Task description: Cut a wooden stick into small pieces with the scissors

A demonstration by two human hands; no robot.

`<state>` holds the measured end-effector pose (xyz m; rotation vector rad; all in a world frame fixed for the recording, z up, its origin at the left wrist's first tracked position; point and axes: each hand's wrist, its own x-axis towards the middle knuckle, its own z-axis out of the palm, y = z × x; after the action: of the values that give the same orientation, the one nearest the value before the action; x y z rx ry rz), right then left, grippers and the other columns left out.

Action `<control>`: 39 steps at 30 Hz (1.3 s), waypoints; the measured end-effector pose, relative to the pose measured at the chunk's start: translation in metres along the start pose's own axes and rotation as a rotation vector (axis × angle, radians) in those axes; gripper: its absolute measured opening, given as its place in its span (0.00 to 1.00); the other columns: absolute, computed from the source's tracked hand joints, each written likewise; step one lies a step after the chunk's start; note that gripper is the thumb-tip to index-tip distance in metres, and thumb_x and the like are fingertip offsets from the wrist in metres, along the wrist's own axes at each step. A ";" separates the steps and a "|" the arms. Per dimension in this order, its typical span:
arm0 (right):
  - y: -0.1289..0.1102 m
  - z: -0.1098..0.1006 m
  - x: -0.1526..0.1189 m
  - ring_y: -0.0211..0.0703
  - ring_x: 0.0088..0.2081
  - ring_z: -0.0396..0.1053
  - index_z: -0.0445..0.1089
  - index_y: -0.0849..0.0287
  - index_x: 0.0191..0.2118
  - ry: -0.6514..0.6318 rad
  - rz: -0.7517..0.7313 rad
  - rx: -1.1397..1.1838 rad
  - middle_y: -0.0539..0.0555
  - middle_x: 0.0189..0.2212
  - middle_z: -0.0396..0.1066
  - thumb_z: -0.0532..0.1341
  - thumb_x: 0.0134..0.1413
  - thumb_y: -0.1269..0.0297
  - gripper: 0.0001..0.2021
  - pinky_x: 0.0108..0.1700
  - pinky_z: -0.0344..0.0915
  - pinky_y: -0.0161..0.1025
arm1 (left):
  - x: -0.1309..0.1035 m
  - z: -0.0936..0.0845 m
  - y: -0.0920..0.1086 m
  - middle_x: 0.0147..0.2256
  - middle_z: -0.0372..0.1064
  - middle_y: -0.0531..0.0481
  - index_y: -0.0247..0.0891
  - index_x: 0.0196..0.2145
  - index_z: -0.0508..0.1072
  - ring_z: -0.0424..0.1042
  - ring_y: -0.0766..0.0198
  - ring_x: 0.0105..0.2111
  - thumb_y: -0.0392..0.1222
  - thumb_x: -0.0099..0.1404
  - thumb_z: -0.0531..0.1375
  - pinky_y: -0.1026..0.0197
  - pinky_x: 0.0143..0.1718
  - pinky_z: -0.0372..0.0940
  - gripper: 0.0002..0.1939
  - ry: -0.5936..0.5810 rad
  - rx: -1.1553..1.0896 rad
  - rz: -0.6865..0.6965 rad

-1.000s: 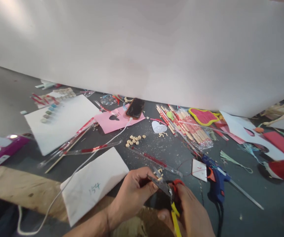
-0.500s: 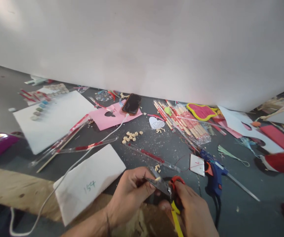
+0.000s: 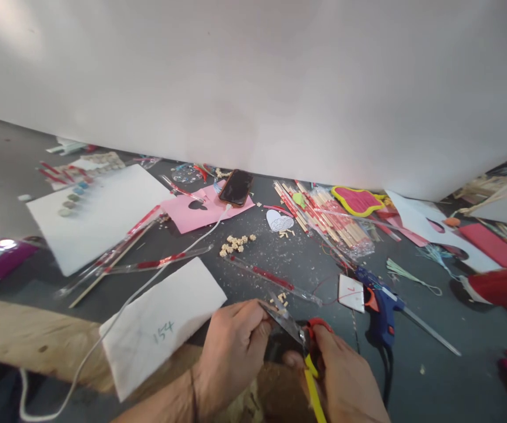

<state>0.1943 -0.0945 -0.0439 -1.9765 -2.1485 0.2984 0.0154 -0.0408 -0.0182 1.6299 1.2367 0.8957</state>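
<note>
My right hand [image 3: 341, 367] is wrapped around the scissors [image 3: 289, 323], which have one red and one yellow handle. Their metal blades point up and left, slightly apart. My left hand [image 3: 238, 341] is closed in a pinch at the blade tips; what its fingers hold, if anything, is hidden. Just beyond the blades lie small cut pale pieces [image 3: 282, 298]. Farther back sits a small heap of pale flower-like clusters [image 3: 235, 244]. A clear plastic sleeve with a red strip [image 3: 273, 279] lies between them.
A blue glue gun [image 3: 383, 311] and a white card [image 3: 351, 292] lie at right. At left is a folded paper marked 154 [image 3: 160, 335], crossed by a white cable [image 3: 136, 296]. Behind are a phone [image 3: 235, 188], chopsticks [image 3: 323, 217] and a paper heart [image 3: 279, 220].
The pale piece that showed between the scissor blades is no longer seen there. My left fingers have curled in more. The right hand keeps its grip on the scissors.
</note>
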 end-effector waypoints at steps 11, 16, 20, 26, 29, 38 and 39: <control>-0.003 -0.003 0.004 0.42 0.29 0.71 0.63 0.56 0.31 0.030 -0.122 0.130 0.53 0.27 0.71 0.57 0.45 0.64 0.05 0.29 0.65 0.34 | 0.006 -0.007 0.003 0.16 0.69 0.51 0.34 0.22 0.65 0.49 0.78 0.11 0.43 0.46 0.66 0.71 0.13 0.39 0.14 -0.425 -0.940 -0.569; -0.001 -0.004 -0.001 0.45 0.30 0.71 0.63 0.58 0.35 0.077 -0.061 0.073 0.57 0.30 0.72 0.56 0.49 0.58 0.10 0.30 0.65 0.36 | 0.005 -0.002 0.008 0.18 0.64 0.54 0.33 0.23 0.65 0.52 0.76 0.15 0.50 0.53 0.62 0.71 0.17 0.47 0.16 -0.248 -0.721 -0.350; 0.000 -0.005 -0.004 0.49 0.36 0.71 0.62 0.59 0.40 0.065 -0.008 0.042 0.60 0.35 0.71 0.57 0.48 0.56 0.15 0.34 0.67 0.41 | 0.005 -0.002 0.008 0.17 0.57 0.58 0.34 0.26 0.66 0.54 0.74 0.17 0.51 0.55 0.61 0.70 0.18 0.50 0.15 -0.197 -0.608 -0.304; -0.001 -0.011 -0.003 0.52 0.42 0.69 0.58 0.60 0.46 0.038 -0.060 0.074 0.60 0.40 0.69 0.61 0.40 0.57 0.25 0.39 0.67 0.42 | 0.004 -0.003 0.006 0.17 0.61 0.56 0.34 0.24 0.68 0.52 0.74 0.16 0.49 0.55 0.62 0.70 0.18 0.46 0.14 -0.190 -0.661 -0.259; -0.003 -0.013 -0.002 0.52 0.41 0.69 0.58 0.60 0.45 0.023 -0.053 0.052 0.61 0.39 0.69 0.62 0.40 0.56 0.25 0.38 0.67 0.42 | 0.004 -0.003 0.006 0.19 0.66 0.54 0.33 0.25 0.67 0.52 0.75 0.16 0.49 0.54 0.62 0.70 0.17 0.45 0.15 -0.206 -0.714 -0.306; 0.001 0.000 -0.004 0.46 0.31 0.71 0.63 0.60 0.40 0.013 -0.072 0.065 0.56 0.30 0.72 0.57 0.48 0.57 0.14 0.31 0.67 0.37 | 0.004 -0.003 0.006 0.21 0.68 0.51 0.34 0.26 0.65 0.63 0.70 0.21 0.50 0.58 0.59 0.68 0.24 0.55 0.15 -0.253 -0.714 -0.304; 0.002 0.001 -0.004 0.45 0.30 0.71 0.63 0.59 0.39 0.027 -0.076 0.068 0.56 0.29 0.72 0.57 0.49 0.57 0.13 0.30 0.66 0.36 | 0.003 -0.003 0.005 0.22 0.68 0.51 0.34 0.27 0.65 0.64 0.69 0.21 0.49 0.58 0.59 0.68 0.24 0.56 0.14 -0.245 -0.692 -0.287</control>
<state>0.1961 -0.0979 -0.0458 -1.8472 -2.1611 0.3262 0.0152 -0.0375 -0.0120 0.9476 0.8284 0.7929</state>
